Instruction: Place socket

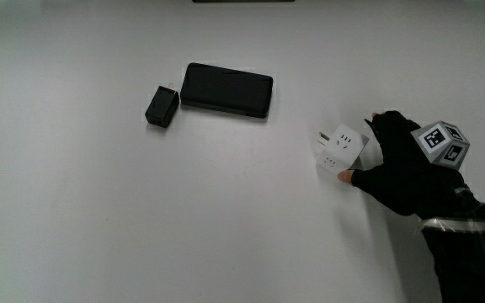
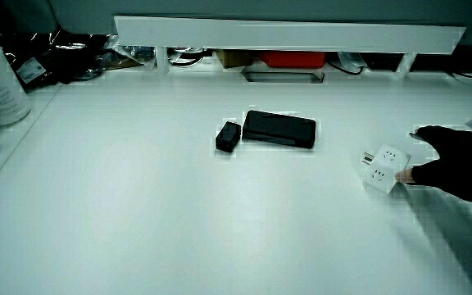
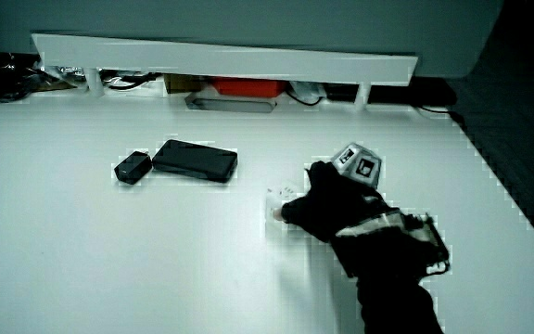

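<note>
Gloved hand (image 1: 402, 168), my grip clamped on the white socket (image 1: 339, 150), rests it on the worktop (image 1: 99, 219), well apart from the black charger (image 1: 162, 106).

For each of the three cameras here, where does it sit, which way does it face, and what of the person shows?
Main view: overhead, looking down on the table; hand gripping the socket.
Side view: person's side, facing the partition; only the hand shows.
Side view: same direction; hand and forearm show.
All share the charger and power bank.
</note>
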`<action>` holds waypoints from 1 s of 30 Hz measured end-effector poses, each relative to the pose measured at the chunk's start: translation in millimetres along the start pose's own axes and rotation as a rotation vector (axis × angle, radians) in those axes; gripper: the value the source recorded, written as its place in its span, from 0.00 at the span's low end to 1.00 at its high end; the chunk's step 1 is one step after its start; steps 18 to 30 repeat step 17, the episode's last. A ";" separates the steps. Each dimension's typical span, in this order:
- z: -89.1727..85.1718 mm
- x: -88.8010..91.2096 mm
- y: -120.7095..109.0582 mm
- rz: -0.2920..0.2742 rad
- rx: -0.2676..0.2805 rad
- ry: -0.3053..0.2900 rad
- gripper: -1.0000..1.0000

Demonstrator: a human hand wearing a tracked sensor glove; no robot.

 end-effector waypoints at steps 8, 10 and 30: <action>0.7 -36.1 -53.9 0.080 0.031 -0.128 0.00; 2.2 -46.9 -67.8 0.115 0.008 -0.103 0.00; -5.5 -63.3 -98.1 0.165 0.019 -0.160 0.00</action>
